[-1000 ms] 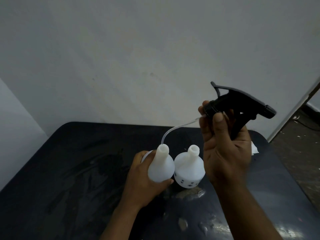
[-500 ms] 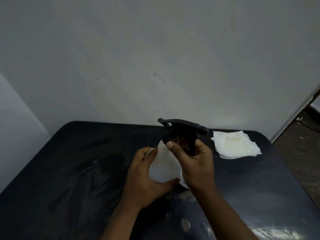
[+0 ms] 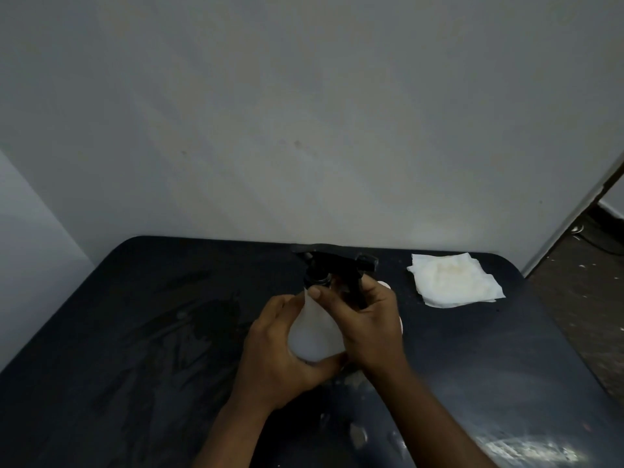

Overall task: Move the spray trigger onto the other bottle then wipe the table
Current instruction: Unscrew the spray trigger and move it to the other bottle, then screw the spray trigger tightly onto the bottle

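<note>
A white bottle (image 3: 314,332) stands on the dark table (image 3: 135,332), and my left hand (image 3: 273,352) wraps around its left side and base. The black spray trigger (image 3: 332,268) sits on top of this bottle's neck, nozzle pointing right. My right hand (image 3: 368,315) grips the trigger's collar and handle, thumb against the bottle's neck. A second white bottle (image 3: 385,285) is almost fully hidden behind my right hand; only slivers of it show. A folded white cloth (image 3: 456,282) lies at the table's back right.
Wet smears and patches (image 3: 358,434) mark the table surface near the front. A pale wall (image 3: 304,113) rises directly behind the table. Bare floor (image 3: 591,298) shows past the table's right edge.
My right hand brought the trigger down from the air onto the bottle held in my left hand. The cloth, earlier hidden behind my right hand, is now in view.
</note>
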The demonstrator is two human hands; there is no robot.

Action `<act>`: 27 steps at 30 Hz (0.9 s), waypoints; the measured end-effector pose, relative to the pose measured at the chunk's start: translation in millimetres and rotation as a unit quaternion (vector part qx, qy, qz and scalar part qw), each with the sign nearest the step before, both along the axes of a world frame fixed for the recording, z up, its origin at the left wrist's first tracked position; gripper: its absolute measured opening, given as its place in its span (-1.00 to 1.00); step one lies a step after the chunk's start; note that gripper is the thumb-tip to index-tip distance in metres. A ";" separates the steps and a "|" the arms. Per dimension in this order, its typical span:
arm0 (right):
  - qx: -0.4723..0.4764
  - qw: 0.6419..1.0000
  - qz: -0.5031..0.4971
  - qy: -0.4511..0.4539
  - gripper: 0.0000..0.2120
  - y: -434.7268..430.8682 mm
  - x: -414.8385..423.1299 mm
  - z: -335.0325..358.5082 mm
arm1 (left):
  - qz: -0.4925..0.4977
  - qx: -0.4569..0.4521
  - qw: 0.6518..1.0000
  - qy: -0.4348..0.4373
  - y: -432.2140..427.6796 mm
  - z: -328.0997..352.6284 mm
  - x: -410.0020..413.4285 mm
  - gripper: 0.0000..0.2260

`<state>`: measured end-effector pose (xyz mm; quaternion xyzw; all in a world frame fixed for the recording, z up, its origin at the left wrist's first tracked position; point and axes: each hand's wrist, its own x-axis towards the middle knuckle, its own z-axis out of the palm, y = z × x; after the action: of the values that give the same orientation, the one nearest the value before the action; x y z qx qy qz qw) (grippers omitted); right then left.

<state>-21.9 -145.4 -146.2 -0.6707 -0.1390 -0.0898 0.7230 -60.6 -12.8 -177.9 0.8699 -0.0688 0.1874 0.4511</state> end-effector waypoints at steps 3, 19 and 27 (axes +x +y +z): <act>-0.003 0.999 0.039 0.013 -0.78 -0.5 -0.1 5.3 | -0.015 -0.011 1.000 -0.013 1.7 4.5 -1.9 -0.41; 0.070 0.985 0.147 0.061 -0.76 -6.0 0.7 11.7 | -0.004 0.015 0.999 -0.033 0.0 15.1 -5.3 -0.45; 0.099 0.990 0.080 0.066 -0.76 -4.3 2.6 9.5 | 0.008 0.024 0.999 -0.033 -4.4 20.9 -3.9 -0.39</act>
<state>-19.3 -149.7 -136.8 -0.5869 -0.1352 -0.0004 0.7983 -64.5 -17.2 -156.9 0.8743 -0.0811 0.2177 0.4261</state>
